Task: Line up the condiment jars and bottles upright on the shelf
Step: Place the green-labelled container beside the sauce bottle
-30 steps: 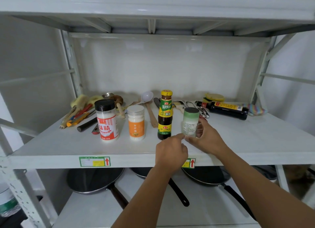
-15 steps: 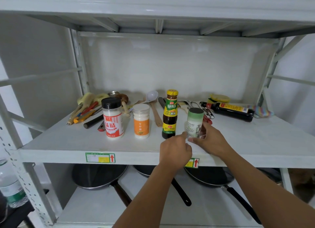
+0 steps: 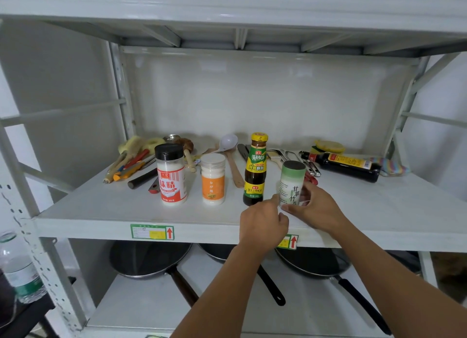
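Green-capped jar (image 3: 290,183) turned label-forward, upright, right hand (image 3: 318,206) grip grasping it, left hand (image 3: 262,226) forefinger touching.

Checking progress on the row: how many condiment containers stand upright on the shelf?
4: black-capped red-label jar leftmost, orange-label white jar, yellow-capped dark sauce bottle, green-capped white jar rightmost. A dark soy bottle lies behind.

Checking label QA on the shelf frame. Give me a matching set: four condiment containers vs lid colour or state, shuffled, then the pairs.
Things:
1. MSG shaker
2. sugar jar
3. oyster sauce bottle
4. soy sauce bottle

States:
A. yellow cap, upright
B. lying on its side at the back right
C. black lid, upright
D. white lid, orange label

Pairs: 1-C, 2-D, 3-A, 4-B
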Tool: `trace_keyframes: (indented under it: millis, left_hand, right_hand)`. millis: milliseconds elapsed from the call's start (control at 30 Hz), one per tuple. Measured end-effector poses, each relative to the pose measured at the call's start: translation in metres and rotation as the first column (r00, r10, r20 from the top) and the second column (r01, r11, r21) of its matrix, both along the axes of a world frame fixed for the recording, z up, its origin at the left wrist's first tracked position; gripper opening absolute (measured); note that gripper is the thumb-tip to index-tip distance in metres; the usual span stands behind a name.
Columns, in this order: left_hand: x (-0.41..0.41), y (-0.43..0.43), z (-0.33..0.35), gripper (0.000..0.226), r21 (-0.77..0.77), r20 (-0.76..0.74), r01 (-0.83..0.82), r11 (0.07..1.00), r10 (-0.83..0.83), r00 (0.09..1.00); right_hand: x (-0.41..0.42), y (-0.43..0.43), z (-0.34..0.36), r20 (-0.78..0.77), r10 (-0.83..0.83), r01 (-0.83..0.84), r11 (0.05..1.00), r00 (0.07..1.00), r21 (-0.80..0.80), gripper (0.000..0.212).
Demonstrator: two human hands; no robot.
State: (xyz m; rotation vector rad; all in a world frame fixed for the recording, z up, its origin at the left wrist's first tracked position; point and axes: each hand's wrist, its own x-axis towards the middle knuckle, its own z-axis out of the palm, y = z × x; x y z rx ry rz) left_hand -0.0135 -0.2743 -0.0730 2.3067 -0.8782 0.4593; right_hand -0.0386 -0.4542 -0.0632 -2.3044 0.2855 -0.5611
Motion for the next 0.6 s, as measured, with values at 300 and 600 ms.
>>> trace_keyframes:
  millis: [300,600]
  left_hand:
    - [-0.0018,-0.0006,-0.0004,0.047,-0.018,0.027,-0.008,1.0,0.009,1.0]
    - [-0.002,-0.0009,-0.0001,0.054,-0.01,0.012,-0.021,1.0,0.021,1.0]
  right_hand:
    - [0.0004,0.0028,-0.0015,0.023,-0.03,0.03,0.999,0.999,-0.015,0.068]
    - [0.0027,0.0033,-0.0029,0.002,-0.07,0.07,0.996,0.998,-0.046,0.071]
